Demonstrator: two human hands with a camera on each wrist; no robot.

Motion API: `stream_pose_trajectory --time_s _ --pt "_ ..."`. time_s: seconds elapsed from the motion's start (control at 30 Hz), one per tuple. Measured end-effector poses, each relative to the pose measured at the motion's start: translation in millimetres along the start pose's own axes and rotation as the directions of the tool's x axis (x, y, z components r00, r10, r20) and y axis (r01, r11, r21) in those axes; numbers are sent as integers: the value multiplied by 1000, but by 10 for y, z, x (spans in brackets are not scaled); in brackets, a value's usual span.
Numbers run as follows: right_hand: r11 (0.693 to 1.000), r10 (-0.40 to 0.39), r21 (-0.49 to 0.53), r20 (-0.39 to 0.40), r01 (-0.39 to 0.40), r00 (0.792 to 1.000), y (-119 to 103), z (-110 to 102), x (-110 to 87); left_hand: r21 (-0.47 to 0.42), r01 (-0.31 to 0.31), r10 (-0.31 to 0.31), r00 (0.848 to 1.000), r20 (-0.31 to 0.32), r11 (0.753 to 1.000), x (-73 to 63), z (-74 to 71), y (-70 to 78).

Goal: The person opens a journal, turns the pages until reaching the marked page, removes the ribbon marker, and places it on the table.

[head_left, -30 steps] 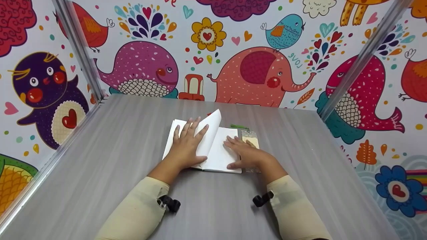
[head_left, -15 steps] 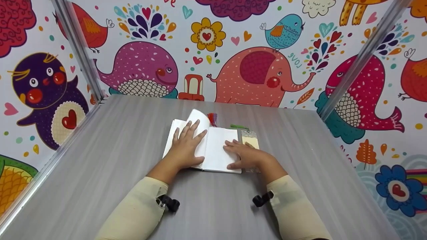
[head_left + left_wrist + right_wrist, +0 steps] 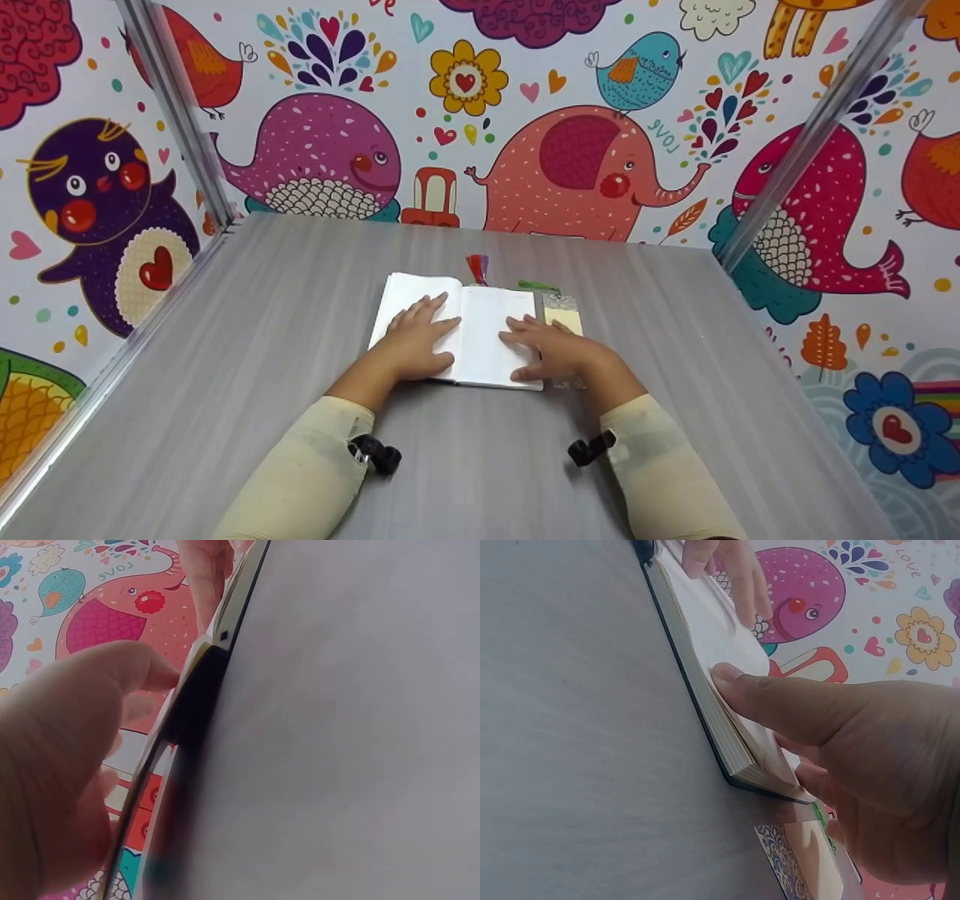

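Observation:
An open notebook (image 3: pixel 481 330) with blank white pages and a dark cover lies flat on the grey table. My left hand (image 3: pixel 417 341) rests on its left page, fingers spread and pointing up the page. On the right page's outer edge lies my right hand (image 3: pixel 551 349), fingers extended, thumb near the bottom corner. The right wrist view shows the right thumb (image 3: pixel 727 675) on the page and the thick page block below it. Just right of the notebook, partly under the right hand, is a patterned bookmark (image 3: pixel 562 311) with a green tassel (image 3: pixel 539 286).
A red and purple tassel (image 3: pixel 477 268) sticks out beyond the notebook's top edge. The grey table (image 3: pixel 300 300) ends at a wall printed with cartoon animals. Metal posts (image 3: pixel 817 135) stand at the table's far corners.
The raised page has swung over to the left and now lies flat under the left hand. That hand has moved slightly down and left. The right hand has stayed nearly still.

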State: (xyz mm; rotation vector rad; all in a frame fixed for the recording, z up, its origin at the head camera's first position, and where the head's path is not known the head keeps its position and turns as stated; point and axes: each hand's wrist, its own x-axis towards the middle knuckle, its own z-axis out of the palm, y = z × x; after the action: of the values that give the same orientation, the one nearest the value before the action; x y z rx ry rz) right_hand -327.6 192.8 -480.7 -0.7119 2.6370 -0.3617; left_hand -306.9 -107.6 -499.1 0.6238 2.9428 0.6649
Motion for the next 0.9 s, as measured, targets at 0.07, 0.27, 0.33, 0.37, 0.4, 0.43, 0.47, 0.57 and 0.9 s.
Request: stream_pose_trajectory --time_s 0.07,0.27,0.33,0.37,0.4,0.43,0.47,0.57,0.9 --pt "1000 -3 -3 0 3 1000 -5 -5 -7 3 15 -15 1000 21 1000 1 9 -12" --pt "1000 11 13 -4 -11 1000 -16 -27 -32 -2 41 -41 997 65 999 -14 -2 -23" --pt "1000 13 14 -2 -13 1000 -12 -28 -36 -2 41 -40 996 75 999 -18 -4 -22" --pt "1000 13 12 -2 -13 1000 -11 -29 -38 -3 40 -40 996 81 999 -20 -5 -20" --pt "1000 12 10 -2 -11 1000 -10 -28 -39 -4 43 -42 995 88 999 -21 -7 -19" --pt "1000 9 5 -3 -9 1000 -8 -28 -40 -5 45 -44 995 94 999 -22 -8 -18" --pt "1000 5 -1 -2 -5 1000 -8 -28 -42 -8 49 -48 994 100 999 -23 -9 -18" --pt "1000 -12 -22 -3 12 1000 -11 -32 -46 -17 59 -56 992 112 998 -25 -12 -23" --pt "998 -3 -57 5 3 1000 -89 -83 -93 -39 61 -56 990 128 997 -26 -17 -28"
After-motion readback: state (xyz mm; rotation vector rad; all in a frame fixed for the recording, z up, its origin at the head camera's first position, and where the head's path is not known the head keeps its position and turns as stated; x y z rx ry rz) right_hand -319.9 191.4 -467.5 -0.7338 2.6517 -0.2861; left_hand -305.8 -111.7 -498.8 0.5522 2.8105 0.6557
